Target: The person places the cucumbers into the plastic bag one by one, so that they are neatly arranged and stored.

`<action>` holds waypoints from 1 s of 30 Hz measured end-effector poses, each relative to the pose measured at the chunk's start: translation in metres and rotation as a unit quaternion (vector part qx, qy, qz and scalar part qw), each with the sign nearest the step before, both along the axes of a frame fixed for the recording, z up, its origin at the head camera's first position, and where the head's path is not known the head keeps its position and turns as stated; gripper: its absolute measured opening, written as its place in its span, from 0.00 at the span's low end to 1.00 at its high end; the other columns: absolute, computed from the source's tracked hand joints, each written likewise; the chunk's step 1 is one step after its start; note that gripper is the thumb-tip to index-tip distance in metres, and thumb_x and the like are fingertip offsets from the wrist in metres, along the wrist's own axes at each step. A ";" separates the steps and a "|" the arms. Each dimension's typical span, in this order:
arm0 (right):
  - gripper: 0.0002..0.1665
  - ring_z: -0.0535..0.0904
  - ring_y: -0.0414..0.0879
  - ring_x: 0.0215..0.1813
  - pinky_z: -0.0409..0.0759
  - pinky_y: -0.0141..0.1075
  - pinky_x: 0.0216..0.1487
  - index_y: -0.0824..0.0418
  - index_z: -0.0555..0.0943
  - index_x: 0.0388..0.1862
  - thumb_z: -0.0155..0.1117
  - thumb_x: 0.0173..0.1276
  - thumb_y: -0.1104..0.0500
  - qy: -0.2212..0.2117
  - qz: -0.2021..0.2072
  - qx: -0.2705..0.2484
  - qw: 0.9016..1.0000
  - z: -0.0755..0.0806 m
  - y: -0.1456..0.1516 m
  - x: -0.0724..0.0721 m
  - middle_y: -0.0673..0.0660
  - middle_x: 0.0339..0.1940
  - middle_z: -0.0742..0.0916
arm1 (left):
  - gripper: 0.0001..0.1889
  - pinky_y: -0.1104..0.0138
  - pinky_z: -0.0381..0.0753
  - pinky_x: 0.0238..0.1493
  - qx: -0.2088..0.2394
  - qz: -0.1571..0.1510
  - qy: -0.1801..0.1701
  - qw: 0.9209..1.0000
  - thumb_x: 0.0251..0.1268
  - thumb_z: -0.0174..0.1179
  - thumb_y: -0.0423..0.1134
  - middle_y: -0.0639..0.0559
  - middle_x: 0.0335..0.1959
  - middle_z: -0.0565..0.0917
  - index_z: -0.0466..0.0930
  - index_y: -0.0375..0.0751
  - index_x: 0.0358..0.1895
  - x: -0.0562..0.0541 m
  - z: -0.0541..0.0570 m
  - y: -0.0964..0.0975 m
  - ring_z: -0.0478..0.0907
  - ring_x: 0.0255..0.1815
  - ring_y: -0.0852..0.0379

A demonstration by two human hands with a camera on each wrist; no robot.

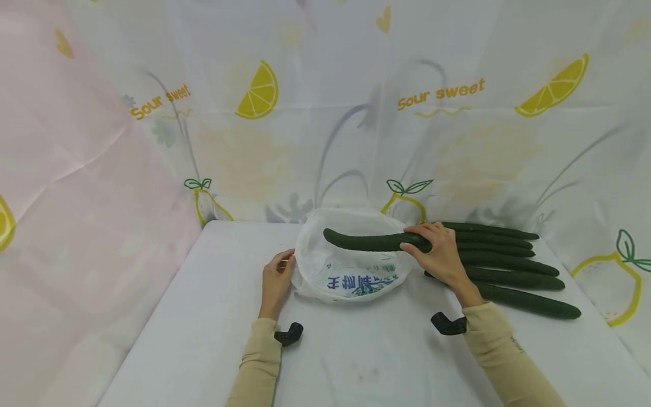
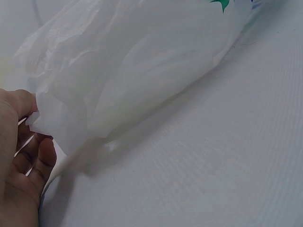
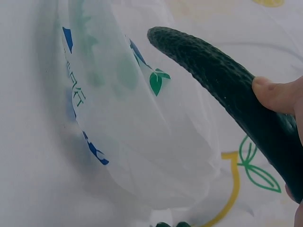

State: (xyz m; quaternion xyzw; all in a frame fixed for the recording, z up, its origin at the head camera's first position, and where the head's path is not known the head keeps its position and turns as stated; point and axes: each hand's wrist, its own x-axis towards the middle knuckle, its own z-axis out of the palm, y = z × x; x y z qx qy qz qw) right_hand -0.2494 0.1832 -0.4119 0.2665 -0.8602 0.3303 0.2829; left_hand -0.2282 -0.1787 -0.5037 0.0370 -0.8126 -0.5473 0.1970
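A long dark green cucumber (image 1: pixel 366 242) is held by one end in my right hand (image 1: pixel 438 251), over the mouth of a white plastic bag (image 1: pixel 310 254). In the right wrist view the thumb presses on the cucumber (image 3: pixel 208 61), and the bag (image 3: pixel 156 142) stands beside it. My left hand (image 1: pixel 277 280) pinches the bag's left rim. The left wrist view has the bag's edge (image 2: pixel 61 109) between thumb and fingers of that hand (image 2: pixel 23 156). Blue and green print shows on the bag.
Several more cucumbers (image 1: pixel 513 280) lie side by side on the right of the white table (image 1: pixel 213 328). Behind the table hangs a cloth (image 1: pixel 335 68) printed with lemons. Black wrist mounts (image 1: pixel 290 334) sit on both forearms.
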 end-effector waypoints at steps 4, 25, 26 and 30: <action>0.22 0.74 0.53 0.46 0.57 0.47 0.46 0.61 0.84 0.44 0.76 0.49 0.59 -0.011 0.003 0.000 1.000 -0.002 -0.006 -0.004 0.59 0.41 0.86 | 0.13 0.73 0.76 0.42 -0.003 0.000 0.002 1.000 0.67 0.57 0.40 0.45 0.43 0.84 0.81 0.43 0.51 0.000 -0.001 -0.001 0.79 0.39 0.56; 0.21 0.75 0.56 0.48 0.60 0.48 0.46 0.60 0.84 0.44 0.73 0.54 0.50 -0.068 -0.032 0.042 0.996 0.005 -0.044 -0.011 0.60 0.42 0.86 | 0.12 0.76 0.74 0.39 0.009 0.000 0.022 1.000 0.66 0.57 0.39 0.44 0.42 0.84 0.82 0.41 0.50 0.001 0.000 0.001 0.79 0.36 0.59; 0.21 0.75 0.56 0.47 0.59 0.47 0.45 0.60 0.84 0.44 0.72 0.54 0.50 -0.070 -0.034 0.044 0.996 0.005 -0.046 -0.012 0.60 0.42 0.86 | 0.13 0.75 0.74 0.39 0.010 -0.001 0.021 1.000 0.66 0.57 0.39 0.44 0.43 0.84 0.82 0.42 0.50 0.001 0.000 0.001 0.78 0.36 0.59; 0.22 0.75 0.56 0.46 0.59 0.47 0.44 0.59 0.84 0.45 0.72 0.55 0.49 -0.075 -0.039 0.047 0.995 0.005 -0.052 -0.013 0.60 0.41 0.86 | 0.12 0.75 0.75 0.40 0.010 0.000 0.021 1.000 0.67 0.57 0.40 0.45 0.43 0.84 0.82 0.42 0.50 0.001 0.000 0.001 0.78 0.36 0.59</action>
